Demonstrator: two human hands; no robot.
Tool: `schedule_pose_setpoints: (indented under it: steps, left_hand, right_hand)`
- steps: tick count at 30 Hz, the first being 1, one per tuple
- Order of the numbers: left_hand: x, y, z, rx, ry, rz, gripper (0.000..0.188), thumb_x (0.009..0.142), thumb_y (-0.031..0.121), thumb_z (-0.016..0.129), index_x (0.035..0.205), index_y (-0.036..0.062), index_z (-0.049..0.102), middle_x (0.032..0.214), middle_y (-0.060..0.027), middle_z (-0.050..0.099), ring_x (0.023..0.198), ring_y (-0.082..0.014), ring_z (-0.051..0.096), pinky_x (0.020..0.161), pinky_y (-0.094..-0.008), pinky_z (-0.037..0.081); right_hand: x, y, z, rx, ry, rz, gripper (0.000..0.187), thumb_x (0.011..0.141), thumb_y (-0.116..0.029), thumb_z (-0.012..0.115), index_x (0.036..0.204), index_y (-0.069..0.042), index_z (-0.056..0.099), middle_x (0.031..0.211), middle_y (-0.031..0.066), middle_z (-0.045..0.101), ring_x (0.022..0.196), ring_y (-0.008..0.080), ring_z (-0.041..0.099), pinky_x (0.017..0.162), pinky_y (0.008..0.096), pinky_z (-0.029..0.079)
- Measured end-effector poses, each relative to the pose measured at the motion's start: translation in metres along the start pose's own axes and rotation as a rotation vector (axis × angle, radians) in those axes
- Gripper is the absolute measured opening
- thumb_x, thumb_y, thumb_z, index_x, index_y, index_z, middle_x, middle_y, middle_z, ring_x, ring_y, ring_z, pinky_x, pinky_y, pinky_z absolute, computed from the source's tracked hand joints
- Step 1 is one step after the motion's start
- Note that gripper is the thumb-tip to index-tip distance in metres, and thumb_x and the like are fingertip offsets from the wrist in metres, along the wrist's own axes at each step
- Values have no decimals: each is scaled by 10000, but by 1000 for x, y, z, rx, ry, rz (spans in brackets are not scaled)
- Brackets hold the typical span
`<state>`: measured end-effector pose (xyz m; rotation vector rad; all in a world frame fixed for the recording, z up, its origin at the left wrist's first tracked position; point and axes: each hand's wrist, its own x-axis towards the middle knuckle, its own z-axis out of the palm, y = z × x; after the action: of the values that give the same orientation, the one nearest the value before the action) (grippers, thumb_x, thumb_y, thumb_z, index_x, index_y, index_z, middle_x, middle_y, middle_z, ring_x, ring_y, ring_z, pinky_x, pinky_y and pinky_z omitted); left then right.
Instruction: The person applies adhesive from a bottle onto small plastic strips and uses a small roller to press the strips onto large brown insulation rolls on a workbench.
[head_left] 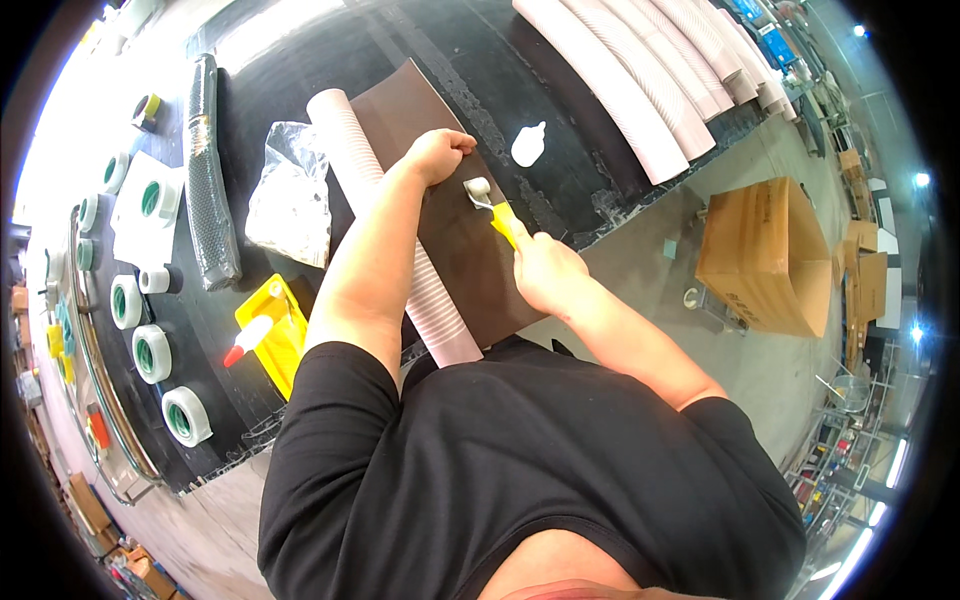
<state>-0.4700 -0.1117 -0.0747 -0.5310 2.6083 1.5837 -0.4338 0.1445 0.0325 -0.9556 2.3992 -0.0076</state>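
A brown sheet (470, 255) lies on the black table, partly covered along its left side by a pale pink ribbed roll (435, 300). My left hand (437, 156) reaches across the roll, its fingers closed at the sheet's right edge. In my right hand (548, 268) is a small paint roller (503, 222) with a yellow handle and a white head. The roller head is over the sheet's right edge; whether it touches cannot be made out. To the right of the sheet sits a small white bottle (528, 146).
Several pink rolls (610, 85) lie at the far right of the table (395, 35). Leftward are a clear plastic bag (290, 200), a yellow tray (280, 330) with a red-tipped bottle (250, 338), a bubble-wrapped roll (207, 180) and several tape rolls (152, 354). A cardboard box (750, 255) stands right.
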Motion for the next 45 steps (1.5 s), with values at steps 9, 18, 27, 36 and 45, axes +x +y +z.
schedule_pose_setpoints:
  steps: [9,18,27,36,45]
  left_hand:
    - [-2,0,-1,-3,-20,15,393,866,0,501,1210,50,685,1142,-86,714,1072,-192,655,959,-293,490]
    - [2,-4,-2,-8,-25,11,384,863,10,525,1210,51,686,1133,-79,717,1066,-183,658,962,-290,493]
    - [2,-1,-2,-6,-38,21,376,859,12,534,1201,39,688,1127,-92,721,1058,-186,669,961,-285,501]
    - [-23,22,-30,-358,115,-82,342,902,115,603,1223,10,660,1127,-73,715,1060,-141,645,946,-275,485]
    - [-106,25,-26,55,535,231,238,857,144,681,1065,27,694,1010,-138,683,925,-270,670,856,-372,518]
  right_hand:
    - [0,11,8,21,28,-35,517,994,-220,439,1485,-78,364,989,218,631,870,386,652,770,492,526]
    - [-31,26,18,12,97,-114,526,987,-200,453,1488,-81,349,916,203,616,785,373,641,707,488,525]
    - [-25,9,6,-24,-84,-14,531,986,-157,318,1513,-96,331,1118,230,611,986,377,641,839,459,522]
    - [-47,125,10,947,419,-383,488,966,-78,544,1448,-68,473,1138,123,648,751,122,604,675,270,510]
    - [110,182,19,423,734,-254,562,940,-207,579,1453,-43,418,1179,196,611,1092,369,589,945,432,469]
